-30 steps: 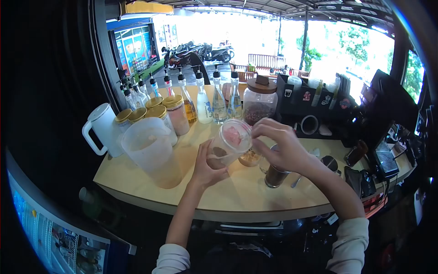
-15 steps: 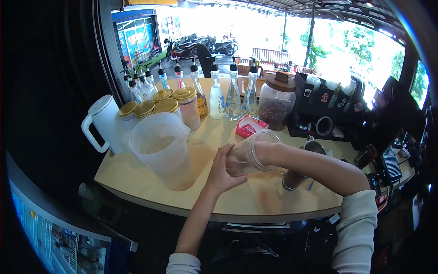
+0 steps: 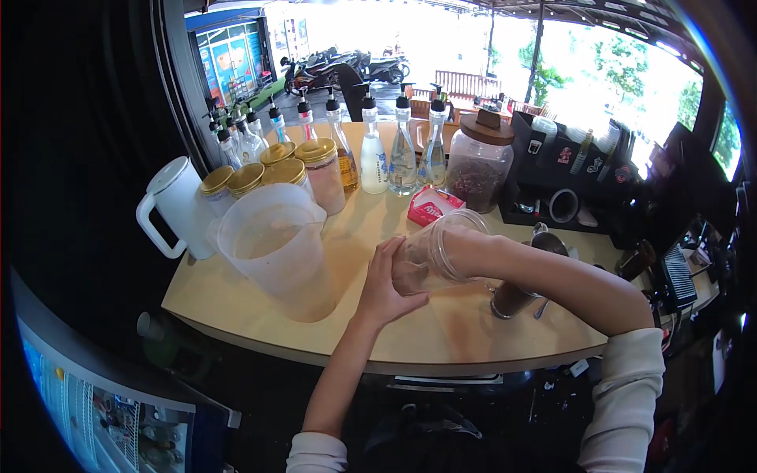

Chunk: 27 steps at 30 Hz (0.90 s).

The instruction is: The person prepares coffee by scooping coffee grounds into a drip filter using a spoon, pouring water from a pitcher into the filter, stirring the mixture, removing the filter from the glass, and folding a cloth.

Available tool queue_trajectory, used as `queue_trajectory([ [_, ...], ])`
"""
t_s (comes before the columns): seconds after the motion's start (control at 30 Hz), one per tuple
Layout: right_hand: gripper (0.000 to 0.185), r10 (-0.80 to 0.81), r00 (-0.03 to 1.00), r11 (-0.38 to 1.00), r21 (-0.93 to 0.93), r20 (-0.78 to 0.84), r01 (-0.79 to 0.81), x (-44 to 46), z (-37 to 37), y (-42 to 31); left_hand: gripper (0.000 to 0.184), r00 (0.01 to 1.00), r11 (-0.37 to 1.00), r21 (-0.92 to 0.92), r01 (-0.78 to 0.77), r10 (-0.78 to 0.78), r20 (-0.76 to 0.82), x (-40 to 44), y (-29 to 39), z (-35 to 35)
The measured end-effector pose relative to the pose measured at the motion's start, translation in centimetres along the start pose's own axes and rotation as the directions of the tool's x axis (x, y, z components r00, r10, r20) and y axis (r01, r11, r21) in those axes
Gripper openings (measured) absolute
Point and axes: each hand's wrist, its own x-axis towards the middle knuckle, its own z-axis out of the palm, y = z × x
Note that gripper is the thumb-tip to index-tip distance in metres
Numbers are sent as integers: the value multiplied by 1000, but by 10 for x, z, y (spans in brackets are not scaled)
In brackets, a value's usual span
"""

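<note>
A clear jar [image 3: 435,251] is tilted with its mouth to the right, and my left hand [image 3: 385,280] is wrapped round its base end. My right hand [image 3: 419,260] reaches in through the mouth; its fingers show only dimly through the wall, so what they hold is unclear. Behind the jar lies a red and white packet [image 3: 436,206]. Just right of the jar stands a glass mug with dark contents [image 3: 511,299], partly under my right forearm. A metal cup [image 3: 549,240] is behind that forearm.
A large translucent pitcher [image 3: 276,252] and a white lidded jug [image 3: 180,209] stand left. Gold-lidded jars [image 3: 322,177], pump bottles [image 3: 403,158] and a wooden-lidded jar [image 3: 479,169] line the back. A black organizer [image 3: 564,169] is at the right, on the counter [image 3: 378,339].
My right hand has gone from beside the jar's rim to inside it. The jar has tipped to the right and moved right in view. The red and white packet has come into view behind it.
</note>
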Motion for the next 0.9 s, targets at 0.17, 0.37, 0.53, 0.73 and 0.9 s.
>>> queue_trajectory([
  [0.17, 35, -15, 984, 991, -131, 176, 39, 7, -10, -7, 98, 1000, 999, -43, 4, -5, -4, 1, 2, 0],
  [0.37, 36, -178, 983, 966, -181, 49, 184, 5, -6, -3, 98, 1000, 999, -37, -6, 5, -15, 0, -1, 1],
  [0.53, 37, -206, 969, 919, -313, 138, 240, 11, 12, 9, 97, 1000, 999, -33, -1, 1, -9, 1, 2, -1],
  [0.73, 37, -218, 936, 857, -404, 276, 319, 8, -5, 4, 97, 1000, 999, -34, 11, -12, -5, 1, 2, 0],
  [0.9, 36, -197, 958, 940, -236, 206, 244, 8, 10, 18, 97, 1000, 999, -35, 14, -14, -6, 1, 1, 1],
])
